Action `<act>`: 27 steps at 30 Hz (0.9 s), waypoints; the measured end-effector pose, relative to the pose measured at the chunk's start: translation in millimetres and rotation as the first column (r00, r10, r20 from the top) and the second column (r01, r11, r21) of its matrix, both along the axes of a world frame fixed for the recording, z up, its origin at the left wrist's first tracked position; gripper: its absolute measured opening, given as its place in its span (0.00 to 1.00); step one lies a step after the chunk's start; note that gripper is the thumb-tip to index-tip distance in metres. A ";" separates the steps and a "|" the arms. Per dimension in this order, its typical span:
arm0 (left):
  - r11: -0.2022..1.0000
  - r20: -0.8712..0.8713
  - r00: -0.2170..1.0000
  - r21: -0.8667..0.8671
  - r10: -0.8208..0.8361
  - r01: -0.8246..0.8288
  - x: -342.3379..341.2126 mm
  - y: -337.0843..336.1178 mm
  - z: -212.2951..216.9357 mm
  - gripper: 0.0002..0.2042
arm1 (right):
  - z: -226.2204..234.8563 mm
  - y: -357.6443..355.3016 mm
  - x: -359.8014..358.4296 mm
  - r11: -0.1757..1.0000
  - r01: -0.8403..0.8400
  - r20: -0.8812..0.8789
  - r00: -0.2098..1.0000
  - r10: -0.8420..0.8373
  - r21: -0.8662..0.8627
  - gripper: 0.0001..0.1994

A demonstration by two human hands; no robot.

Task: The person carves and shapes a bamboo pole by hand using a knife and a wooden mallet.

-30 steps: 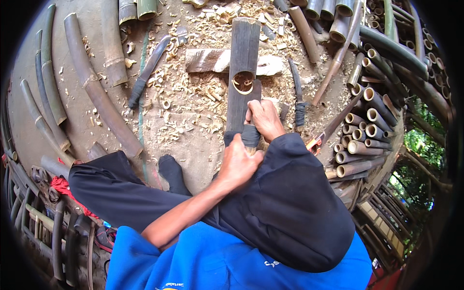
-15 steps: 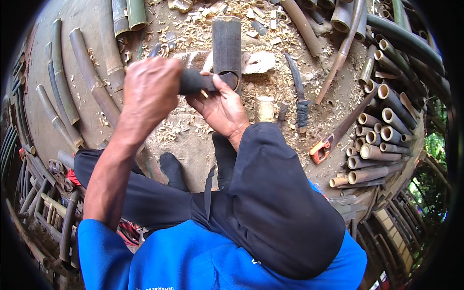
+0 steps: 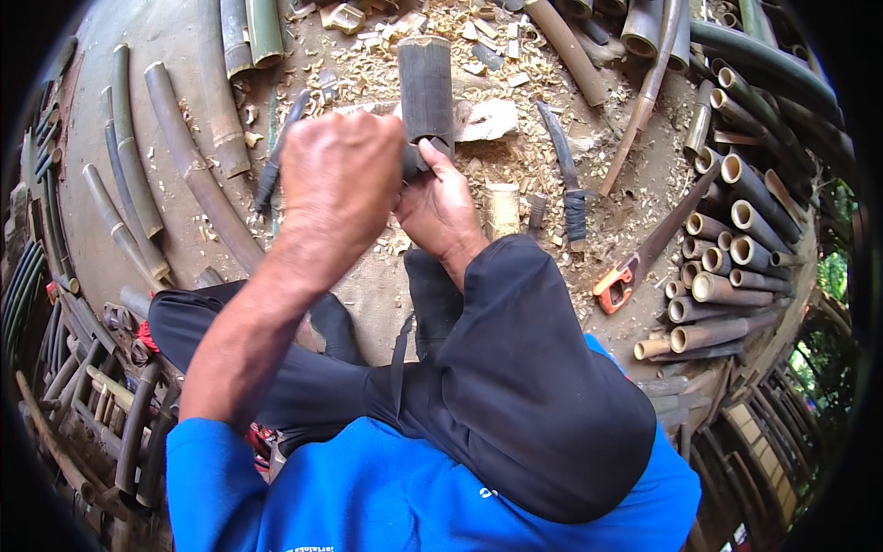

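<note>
Between both hands: dark bamboo tube (image 3: 426, 87), long axis pointing away; left hand (image 3: 342, 175), right hand (image 3: 441, 207) fingers clamped around near end

— Where is your left hand (image 3: 342, 179)?

— Your left forearm rises from the lower left, bare to the blue sleeve, and your left hand is clenched into a fist, its back turned up toward you, fingers curled under out of sight.

— And your right hand (image 3: 441, 207)?

— It sits just beside the left, touching it, above your raised knee. Its fingers (image 3: 440, 158) point away from you, closed in a grip, wrist bent down.
</note>
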State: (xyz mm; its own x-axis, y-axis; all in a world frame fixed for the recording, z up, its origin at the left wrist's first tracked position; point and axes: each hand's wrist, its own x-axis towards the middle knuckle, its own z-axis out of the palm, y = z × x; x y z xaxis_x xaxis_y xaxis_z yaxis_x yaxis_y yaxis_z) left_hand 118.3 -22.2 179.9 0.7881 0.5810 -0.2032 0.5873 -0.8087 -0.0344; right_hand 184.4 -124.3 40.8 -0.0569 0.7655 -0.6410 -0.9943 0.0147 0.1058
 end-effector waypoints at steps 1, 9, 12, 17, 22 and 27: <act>1.000 -0.027 1.000 -0.005 0.011 -0.011 -6.5 -2.7 -3.5 0.03 | -0.5 -0.1 -5.7 0.999 -0.002 0.000 1.000 0.002 0.043 0.19; 0.638 0.004 0.934 -0.729 -0.359 0.248 -47.2 -48.5 -12.1 0.18 | 0.8 -88.6 14.1 0.835 -0.509 0.681 0.537 0.498 -0.209 0.05; 0.659 0.549 0.800 -0.512 -0.243 0.551 14.8 -63.4 -49.4 0.38 | -10.5 -97.8 64.9 0.691 -0.444 0.819 -0.237 0.523 -0.570 0.13; 0.706 0.545 0.838 -0.592 -0.003 0.388 81.6 -56.0 -109.9 0.47 | 9.7 -51.4 150.0 0.619 -0.221 0.477 -0.832 0.283 -0.754 0.20; 0.784 0.803 0.482 -0.533 0.350 0.319 70.4 -41.4 -121.2 0.44 | 43.5 31.9 163.8 0.619 -0.355 0.146 -0.920 -0.363 -0.701 0.15; 0.825 0.830 0.090 -0.558 0.551 0.092 61.1 -34.8 -130.4 0.45 | 58.2 92.7 118.1 0.521 -0.295 0.071 -0.911 -0.406 -0.801 0.07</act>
